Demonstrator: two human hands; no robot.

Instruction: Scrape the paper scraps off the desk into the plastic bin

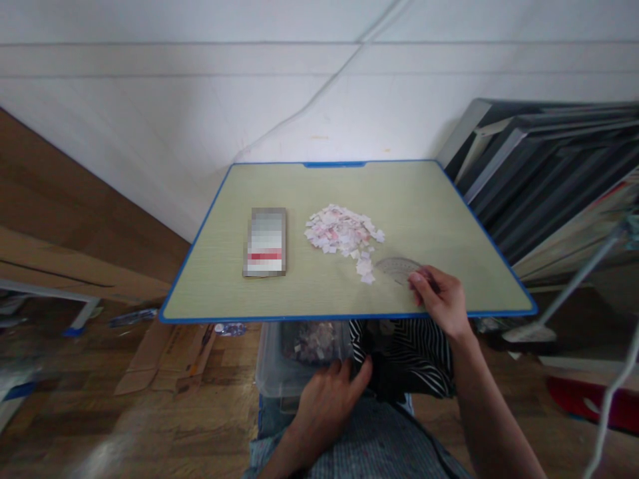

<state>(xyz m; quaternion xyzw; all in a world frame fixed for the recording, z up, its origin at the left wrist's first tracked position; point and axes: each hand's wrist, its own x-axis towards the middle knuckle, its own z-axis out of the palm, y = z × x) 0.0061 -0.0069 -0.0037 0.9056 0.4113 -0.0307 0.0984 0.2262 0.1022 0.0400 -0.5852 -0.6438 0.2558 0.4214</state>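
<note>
My right hand (440,297) pinches the right end of a clear, curved plastic piece that looks like a protractor (393,268), held over the front right of the pale green tabletop (424,206). Its left end lies close to a few stray paper bits (366,271). Behind them is a heap of small white and pinkish paper scraps (342,229). Below the table's front edge, my left hand (332,396) rests at my lap with fingers stretched and thumb apart. It is beside a translucent plastic bin (269,372) that has more scraps inside; whether it touches the bin I cannot tell.
A flat rectangular item (265,243), blurred out, lies on the table's left part. A blue rim (349,318) edges the tabletop. Dark flat panels (549,153) lean at the right. Cardboard (164,359) lies on the floor at left. A striped black-and-white cloth (424,359) hangs below the table.
</note>
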